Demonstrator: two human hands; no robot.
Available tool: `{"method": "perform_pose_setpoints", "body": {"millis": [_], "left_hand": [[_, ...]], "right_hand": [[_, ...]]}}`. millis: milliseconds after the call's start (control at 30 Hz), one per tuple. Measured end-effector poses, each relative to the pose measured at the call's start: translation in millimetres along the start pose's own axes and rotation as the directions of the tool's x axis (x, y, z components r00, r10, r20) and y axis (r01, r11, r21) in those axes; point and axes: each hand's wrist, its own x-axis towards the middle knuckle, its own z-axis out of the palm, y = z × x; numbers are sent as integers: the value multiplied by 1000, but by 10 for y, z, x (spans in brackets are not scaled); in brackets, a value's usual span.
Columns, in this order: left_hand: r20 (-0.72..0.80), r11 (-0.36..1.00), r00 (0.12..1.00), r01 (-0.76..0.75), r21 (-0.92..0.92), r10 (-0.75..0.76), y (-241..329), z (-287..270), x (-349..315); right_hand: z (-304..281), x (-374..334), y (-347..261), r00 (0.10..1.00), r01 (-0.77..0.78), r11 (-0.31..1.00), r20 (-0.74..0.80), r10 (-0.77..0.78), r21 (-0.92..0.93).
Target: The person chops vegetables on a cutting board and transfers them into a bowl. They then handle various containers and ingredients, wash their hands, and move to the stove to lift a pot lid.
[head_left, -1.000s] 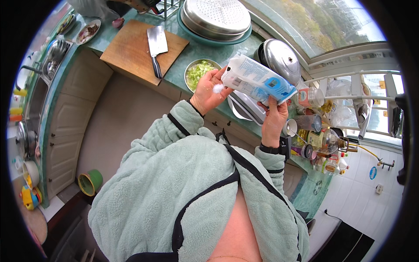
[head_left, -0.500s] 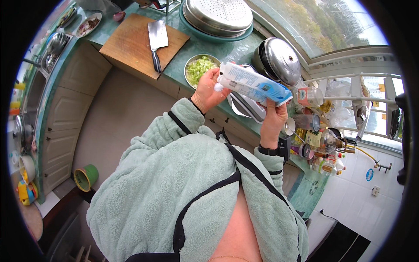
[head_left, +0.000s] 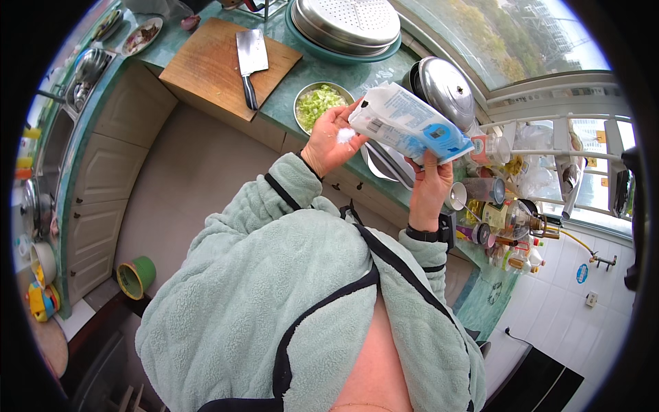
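My left hand [head_left: 329,146] is turned palm up and cupped, with a small heap of white powder [head_left: 345,135] in the palm. Its fingertips reach the near end of a white-and-blue plastic packet [head_left: 405,120]. At the packet's other end, my right hand [head_left: 431,189] is closed on it, thumb on top. The packet is tilted, its left end just beside the powder. Beyond my left hand stands a round bowl [head_left: 297,115] of chopped pale-green vegetable [head_left: 320,102]. Whether the packet's mouth touches my fingers is hidden.
A cleaver [head_left: 252,58] lies on a wooden cutting board [head_left: 206,65] at the left. Stacked metal steamer trays [head_left: 347,24] and a lidded pot [head_left: 446,86] stand at the back. Bottles and jars [head_left: 484,191] crowd the right. A green bucket [head_left: 137,277] is on the floor.
The packet has swung slightly right and away from my left palm, its printed side now more in view. More of the white powder shows in that palm.
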Motion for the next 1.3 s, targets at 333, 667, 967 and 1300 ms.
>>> {"method": "perform_pose_setpoints", "body": {"millis": [333,667,967,1300], "left_hand": [[170,998,985,46,-42,-38,75,-102,13],[-36,968,973,-223,117,229,471,-111,99],[59,609,947,-250,753,316,753,-135,586],[231,302,918,-331,894,321,893,-137,786]], "right_hand": [[-1,-135,262,946,-294,901,-35,321,318],[-179,-177,455,899,-358,775,-33,437,521],[-341,-275,404,886,-289,757,-136,444,586],[-491,-258,416,876,-249,727,-172,451,640]]}}
